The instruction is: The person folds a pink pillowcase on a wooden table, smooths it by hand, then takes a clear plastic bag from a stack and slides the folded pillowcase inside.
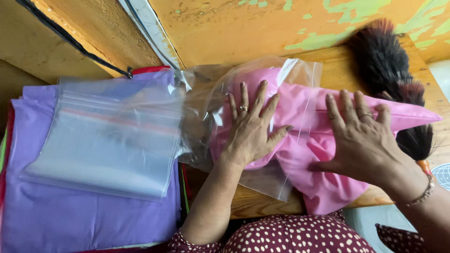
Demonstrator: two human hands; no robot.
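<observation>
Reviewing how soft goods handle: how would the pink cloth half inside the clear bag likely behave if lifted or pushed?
The pink cloth would probably flop and sag: it lies in loose folds and droops over the table edge. It likely bunches when pushed, as it wrinkles under the left hand and right hand. The clear plastic bag looks glossy, so perhaps slippery.

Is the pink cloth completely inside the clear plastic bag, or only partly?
Only partly. The left end of the pink cloth lies inside the clear plastic bag; the rest sticks out under the right hand.
</observation>
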